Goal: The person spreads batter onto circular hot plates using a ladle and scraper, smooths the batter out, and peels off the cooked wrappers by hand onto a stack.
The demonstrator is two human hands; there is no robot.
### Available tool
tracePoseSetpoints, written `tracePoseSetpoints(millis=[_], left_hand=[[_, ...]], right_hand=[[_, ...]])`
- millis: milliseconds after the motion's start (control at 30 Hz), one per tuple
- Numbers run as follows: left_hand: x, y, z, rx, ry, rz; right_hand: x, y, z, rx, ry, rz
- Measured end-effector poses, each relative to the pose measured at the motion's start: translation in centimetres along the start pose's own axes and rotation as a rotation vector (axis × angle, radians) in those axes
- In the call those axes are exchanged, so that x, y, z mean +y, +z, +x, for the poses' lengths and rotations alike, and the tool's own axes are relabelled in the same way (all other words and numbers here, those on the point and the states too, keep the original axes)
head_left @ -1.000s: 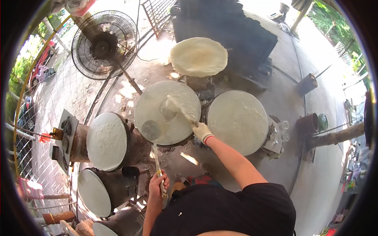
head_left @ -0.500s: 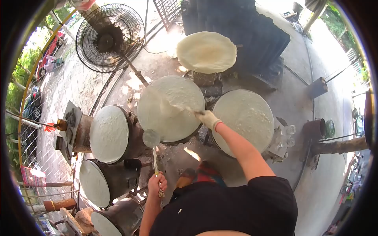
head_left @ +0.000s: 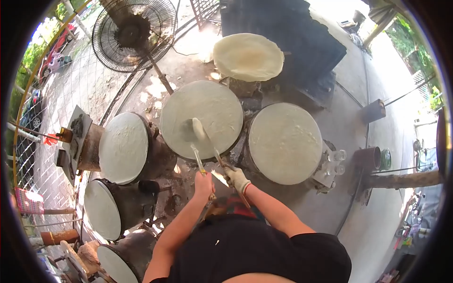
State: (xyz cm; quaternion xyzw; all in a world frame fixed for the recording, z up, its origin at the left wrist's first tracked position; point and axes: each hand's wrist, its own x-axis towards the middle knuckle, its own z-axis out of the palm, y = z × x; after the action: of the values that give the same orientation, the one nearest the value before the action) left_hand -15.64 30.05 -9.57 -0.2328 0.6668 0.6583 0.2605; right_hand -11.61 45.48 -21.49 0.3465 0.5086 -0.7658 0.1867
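Note:
My left hand [head_left: 204, 185], bare, is closed round the handle of a ladle [head_left: 198, 159], whose round bowl is over the lower part of the centre griddle [head_left: 203, 99]. A pale batter layer covers that griddle. My right hand [head_left: 237, 179], in a whitish glove with a red cuff, grips the wooden handle of a spreader [head_left: 200, 130]. The spreader's pale, batter-coated head is over the griddle, beside the ladle bowl. Both hands are just below the griddle's near edge, close together.
Another batter-covered griddle [head_left: 285, 144] stands at right, with glass jars [head_left: 339, 154] beside it. More griddles [head_left: 123, 148] line the left. A thin round flatbread [head_left: 248, 56] lies beyond the centre, near a dark sheet [head_left: 283, 37]. A large fan [head_left: 133, 34] stands upper left.
My right hand has drawn the spreader down and left, toward my body. My left hand has moved up and right, bringing the ladle bowl over the griddle. The view has shifted slightly.

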Motion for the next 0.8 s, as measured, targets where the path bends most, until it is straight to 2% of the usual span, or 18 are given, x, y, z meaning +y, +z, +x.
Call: tracePoseSetpoints(millis=[67,133,200,300,400,433,467,600,800], left_hand=[[0.7,-1.3,-0.9,-0.141,-0.019,-0.203],[3.9,-4.9,-4.1,-0.351,-0.073,-0.53],[4.0,-6.3,-8.0,-0.356,-0.032,-0.523],[4.2,-6.0,-9.1,-0.345,-0.039,-0.532],[4.2,-6.0,-9.3,-0.336,-0.118,-0.65],[3.8,-6.8,-9.4,-0.338,-0.149,-0.689],[3.6,-7.7,-9.7,-0.335,-0.176,-0.734],[2.2,-13.4,-12.8,-0.221,-0.152,-0.833],[-0.4,-27.1,-17.0,0.05,-0.034,-1.082]], right_hand=[[-2.3,-0.6,-1.6,-0.053,0.068,0.064],[-3.7,-2.3,-2.0,-0.05,-0.119,0.052],[-7.4,-2.1,-4.2,0.088,-0.119,0.121],[-5.8,-1.9,0.2,0.214,-0.24,-0.118],[-7.2,0.5,-2.3,0.049,-0.396,-0.844],[-6.3,0.6,-1.8,-0.083,-0.47,-0.839],[-5.6,0.9,-1.4,-0.194,-0.364,-0.769],[-2.0,4.9,-0.1,-0.203,-0.191,-0.382],[1.0,22.4,0.1,-0.358,-0.075,-0.605]])
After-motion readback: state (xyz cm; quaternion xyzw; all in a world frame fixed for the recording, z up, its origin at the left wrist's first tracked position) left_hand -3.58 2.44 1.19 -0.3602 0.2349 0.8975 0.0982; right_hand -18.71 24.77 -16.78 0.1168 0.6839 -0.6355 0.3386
